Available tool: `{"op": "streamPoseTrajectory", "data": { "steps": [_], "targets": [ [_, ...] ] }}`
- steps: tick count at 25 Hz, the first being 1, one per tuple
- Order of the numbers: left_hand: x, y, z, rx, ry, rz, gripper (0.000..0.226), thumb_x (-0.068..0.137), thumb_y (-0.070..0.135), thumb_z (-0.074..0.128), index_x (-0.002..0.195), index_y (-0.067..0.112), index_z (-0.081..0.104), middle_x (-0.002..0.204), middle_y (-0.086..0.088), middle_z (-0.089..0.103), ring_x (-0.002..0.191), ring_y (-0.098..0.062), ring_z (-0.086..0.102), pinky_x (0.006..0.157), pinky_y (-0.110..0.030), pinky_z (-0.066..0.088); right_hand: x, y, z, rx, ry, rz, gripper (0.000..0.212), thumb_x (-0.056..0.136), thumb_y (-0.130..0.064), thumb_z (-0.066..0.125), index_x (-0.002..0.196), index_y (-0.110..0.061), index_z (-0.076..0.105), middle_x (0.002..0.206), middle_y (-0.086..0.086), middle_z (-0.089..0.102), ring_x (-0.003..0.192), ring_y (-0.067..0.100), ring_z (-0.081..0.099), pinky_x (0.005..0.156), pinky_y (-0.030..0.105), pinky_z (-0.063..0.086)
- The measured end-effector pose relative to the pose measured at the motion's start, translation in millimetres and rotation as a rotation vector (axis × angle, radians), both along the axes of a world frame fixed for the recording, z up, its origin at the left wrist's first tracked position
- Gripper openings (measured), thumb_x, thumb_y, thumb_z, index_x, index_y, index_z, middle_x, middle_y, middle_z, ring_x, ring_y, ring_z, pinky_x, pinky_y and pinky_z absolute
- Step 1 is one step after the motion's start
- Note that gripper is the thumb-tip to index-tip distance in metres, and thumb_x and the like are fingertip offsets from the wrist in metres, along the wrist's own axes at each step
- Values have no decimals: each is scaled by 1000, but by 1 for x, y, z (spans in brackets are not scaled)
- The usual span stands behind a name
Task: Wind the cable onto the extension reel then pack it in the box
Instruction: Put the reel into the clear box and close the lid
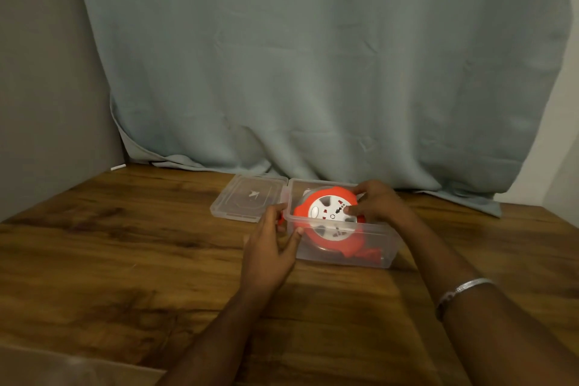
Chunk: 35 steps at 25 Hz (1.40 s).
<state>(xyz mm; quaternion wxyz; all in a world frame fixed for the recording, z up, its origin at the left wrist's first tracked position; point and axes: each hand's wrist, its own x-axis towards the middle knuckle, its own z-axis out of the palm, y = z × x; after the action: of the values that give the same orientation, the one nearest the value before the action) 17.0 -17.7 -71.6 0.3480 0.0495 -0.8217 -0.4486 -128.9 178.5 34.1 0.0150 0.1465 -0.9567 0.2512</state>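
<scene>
While a wooden table filled the lower part of the view, a pale blue-grey curtain was seen hanging behind it, its hem resting on the far edge. Left of centre, a clear plastic lid was laid flat on the table, touching the left side of a clear plastic box. The left hand was held against the box's near left corner, its fingers curled round the corner wall and its thumb placed on the near side. Inside the box, an orange and white reel was seen tilted, its far edge raised above the rim and its near edge sunk within. An orange plug was lying on the box floor at the near right. The right hand was curled over the reel's right edge, thumb pressed on its white face. A silver bracelet was worn on the right wrist.
</scene>
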Motion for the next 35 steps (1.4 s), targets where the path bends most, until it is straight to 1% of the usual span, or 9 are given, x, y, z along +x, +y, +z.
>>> {"op": "streamPoseTrajectory", "data": {
  "steps": [2,6,11,15,18,20,25,30,35],
  "targets": [
    [0,-1,0,6,6,-9,46,98,46,72,139,40,51,123,18,68,105,2,64,97,-52,57,14,8,1,-163,248,-74,37,86,-25,81,121,-13,76,117,9,78,106,25,73,95,39,58],
    [-2,-2,-3,10,31,-33,47,99,45,72,140,40,50,124,15,67,108,-4,65,84,-34,62,46,29,-32,-920,615,-276,33,91,-37,71,119,-20,74,119,2,75,112,20,69,99,45,57],
    [2,10,-3,98,67,-60,49,101,72,43,136,39,53,141,11,46,116,-5,59,82,-26,59,61,24,-73,-1518,-125,-341,49,93,-56,66,124,-20,74,120,9,76,111,34,72,96,53,59],
    [-12,-4,7,107,154,130,28,113,50,39,129,36,57,138,17,39,118,3,54,90,-29,56,62,23,-81,-1390,-60,-350,50,99,-60,52,133,-25,68,125,8,72,110,33,70,96,58,59],
    [-35,-38,11,-52,-236,119,45,107,11,56,150,25,53,158,0,43,140,-20,46,111,-47,50,64,22,-81,-1397,-67,-381,56,99,-63,49,133,-22,67,124,8,72,109,32,70,97,56,59],
    [-42,-56,12,-275,-483,103,54,102,7,62,153,21,52,162,-5,43,147,-25,40,120,-51,40,63,22,-80,-1379,-60,-389,57,100,-63,47,134,-21,67,124,9,72,109,31,70,97,55,59],
    [-48,-76,18,-587,-339,316,9,102,23,66,104,32,67,116,6,69,112,-17,61,107,-46,36,65,22,-78,-1350,8,-386,59,100,-66,45,141,-25,57,133,7,65,114,31,65,97,56,58],
    [-48,-68,74,-16,167,288,19,111,22,55,118,7,64,110,-9,66,106,-34,65,91,-48,53,69,23,-78,-1300,97,-419,68,97,-69,48,148,-25,40,140,9,59,118,31,64,96,56,57],
    [-12,-52,156,383,505,116,22,113,30,51,119,9,57,122,-13,70,111,-25,75,94,-47,62,79,28,-68,-1187,439,-413,59,99,-54,59,148,-24,44,150,0,52,134,22,53,107,52,50]
  ]
}}
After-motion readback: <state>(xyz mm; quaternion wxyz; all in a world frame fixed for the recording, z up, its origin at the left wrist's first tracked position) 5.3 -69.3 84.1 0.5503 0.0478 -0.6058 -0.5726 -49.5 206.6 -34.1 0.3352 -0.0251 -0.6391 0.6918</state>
